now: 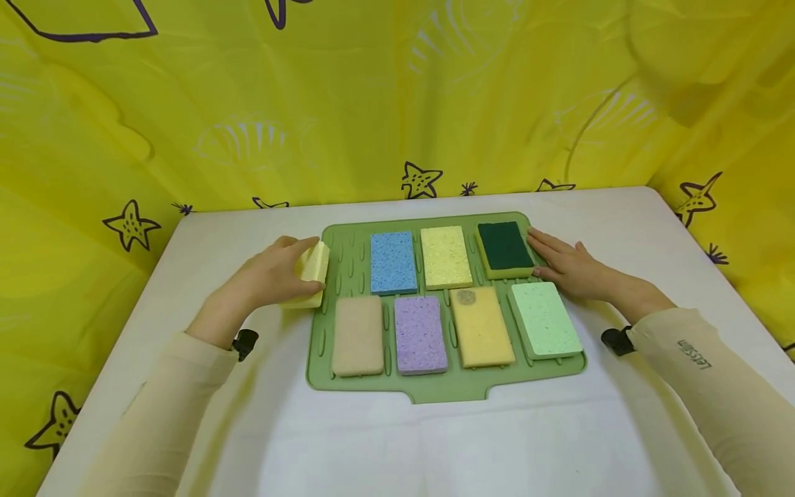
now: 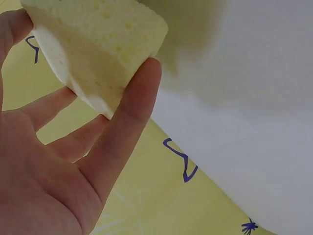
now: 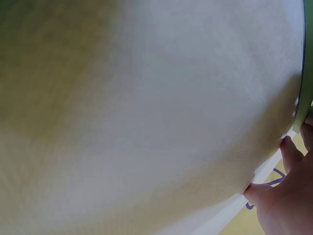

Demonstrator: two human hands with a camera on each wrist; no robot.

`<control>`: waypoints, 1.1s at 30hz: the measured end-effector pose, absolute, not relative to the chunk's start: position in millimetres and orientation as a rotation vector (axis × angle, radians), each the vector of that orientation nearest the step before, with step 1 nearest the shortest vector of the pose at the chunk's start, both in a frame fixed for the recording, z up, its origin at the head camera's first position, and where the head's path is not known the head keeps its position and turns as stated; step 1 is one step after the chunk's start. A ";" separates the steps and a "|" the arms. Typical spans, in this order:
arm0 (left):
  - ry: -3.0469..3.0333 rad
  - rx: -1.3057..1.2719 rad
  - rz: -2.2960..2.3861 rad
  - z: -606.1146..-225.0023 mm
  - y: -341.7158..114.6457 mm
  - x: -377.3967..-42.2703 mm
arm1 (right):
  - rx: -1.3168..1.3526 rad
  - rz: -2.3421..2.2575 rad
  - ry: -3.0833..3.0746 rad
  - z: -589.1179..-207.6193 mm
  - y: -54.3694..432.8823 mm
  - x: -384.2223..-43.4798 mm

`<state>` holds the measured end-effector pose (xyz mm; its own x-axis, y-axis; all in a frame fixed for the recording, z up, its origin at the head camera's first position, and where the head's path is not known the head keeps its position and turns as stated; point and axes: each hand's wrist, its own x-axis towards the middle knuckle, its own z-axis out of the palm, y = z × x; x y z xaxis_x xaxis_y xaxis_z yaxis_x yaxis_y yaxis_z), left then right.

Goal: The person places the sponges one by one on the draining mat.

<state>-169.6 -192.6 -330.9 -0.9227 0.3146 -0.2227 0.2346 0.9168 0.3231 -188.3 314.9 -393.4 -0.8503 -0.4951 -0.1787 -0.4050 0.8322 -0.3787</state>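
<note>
My left hand pinches a pale yellow sponge between thumb and fingers, tilted at the left edge of a green ribbed mat. Pores show on the sponge's top face in the left wrist view, with the left thumb and fingers around its edges. At the mat's right edge, my right hand lies with fingers extended, close beside a yellow sponge with a dark green scouring side. Whether the fingertips touch that sponge or only the mat, I cannot tell.
On the mat's back row are a blue sponge and a yellow sponge. In front lie a beige sponge, a purple sponge, a tan sponge and a mint green sponge. A white table supports the mat.
</note>
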 end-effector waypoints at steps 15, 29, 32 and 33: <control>2.781 0.371 0.439 -337.4 -164.8 -188.9 | -0.679 -0.471 2.745 -393.7 314.9 -188.9; 2.777 0.338 0.444 -341.3 -146.2 -200.5 | -0.670 -0.485 2.745 -393.6 314.4 -188.8; 2.772 0.337 0.438 -342.7 -143.4 -202.2 | -0.672 -0.489 2.745 -393.8 314.7 -188.7; 2.772 0.339 0.432 -343.1 -142.6 -202.7 | -0.673 -0.489 2.746 -393.9 314.8 -188.6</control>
